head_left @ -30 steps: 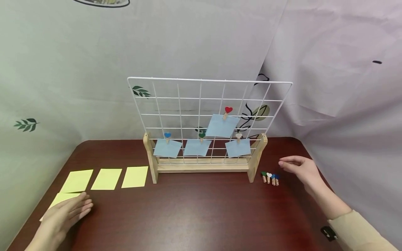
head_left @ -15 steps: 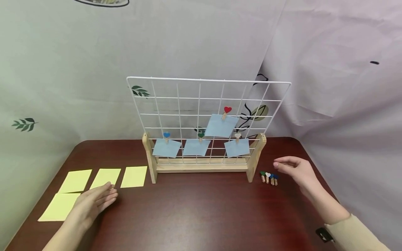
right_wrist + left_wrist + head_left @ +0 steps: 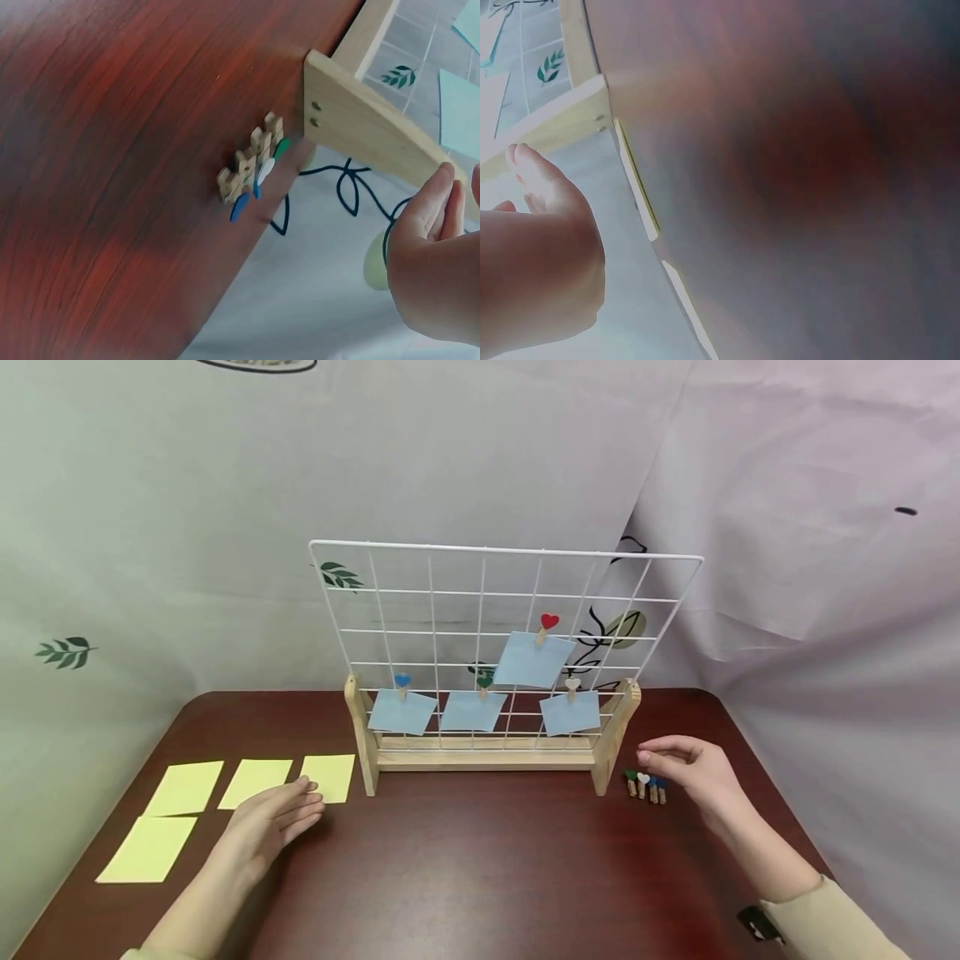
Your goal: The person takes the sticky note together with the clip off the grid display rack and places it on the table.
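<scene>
Standing on the table [image 3: 487, 877], the wire rack [image 3: 481, 632] was braced by its wooden base [image 3: 486, 761]. The left hand [image 3: 262, 831], straight-fingered, was held left of it; the right hand [image 3: 693, 774], loosely bent, right of it, both seemingly empty. Left and right of it, yellow notes [image 3: 185, 787] and clips [image 3: 642, 788] were presumably spaced for easy reach. Open tabletop was left before it; behind, the table's edge was close.

Table [image 3: 465, 860]: dark red-brown, wood grain showing.
Notes [image 3: 146, 850]: four yellow sheets, flat at left.
Rack [image 3: 486, 761]: stands on wooden feet, centre.
Clothespins [image 3: 642, 788]: four, heart-topped, side by side at right.
</scene>
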Demonstrator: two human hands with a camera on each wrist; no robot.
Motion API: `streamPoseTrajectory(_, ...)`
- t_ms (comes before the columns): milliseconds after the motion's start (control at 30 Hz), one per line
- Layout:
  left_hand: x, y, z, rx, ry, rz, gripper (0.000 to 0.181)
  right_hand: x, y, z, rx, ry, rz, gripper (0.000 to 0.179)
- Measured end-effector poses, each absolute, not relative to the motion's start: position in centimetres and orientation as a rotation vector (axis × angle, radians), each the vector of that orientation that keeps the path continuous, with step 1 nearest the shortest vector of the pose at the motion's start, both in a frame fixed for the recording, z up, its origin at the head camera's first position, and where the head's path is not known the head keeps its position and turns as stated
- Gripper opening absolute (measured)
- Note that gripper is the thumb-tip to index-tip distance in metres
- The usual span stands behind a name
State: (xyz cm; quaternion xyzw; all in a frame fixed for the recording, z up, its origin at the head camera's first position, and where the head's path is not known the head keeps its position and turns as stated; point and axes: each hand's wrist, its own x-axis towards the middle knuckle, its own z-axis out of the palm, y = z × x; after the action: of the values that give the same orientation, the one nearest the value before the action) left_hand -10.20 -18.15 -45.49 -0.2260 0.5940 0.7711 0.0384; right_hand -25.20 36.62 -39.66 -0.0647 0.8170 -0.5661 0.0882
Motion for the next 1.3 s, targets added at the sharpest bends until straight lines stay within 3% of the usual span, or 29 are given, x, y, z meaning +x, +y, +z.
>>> streamPoseTrajectory(400, -11.8, -15.5, -44.9, -0.664, 1.734, 2.461, 0.03, -24.5, 34.4, -39.8, -0.245, 2.408, -1.728, 0.011)
streamPoseTrajectory(700, -12.6, -13.9, -44.4, -0.64, 1.667, 2.553, 0.03, -24.1, 32.9, -40.0, -0.303, 2.255, -1.898, 0.027)
streamPoseTrajectory(1067, -13.3, -11.5, -44.0, -0.576, 1.581, 2.712, 0.039, -23.5, 31.3, -40.3, -0.271, 2.215, -1.913, 0.028)
streamPoseTrajectory(1300, -14.0, -9.8, -43.9, -0.593, 1.612, 2.782, 0.032, -23.1, 30.0, -40.7, -0.323, 2.118, -1.956, 0.029)
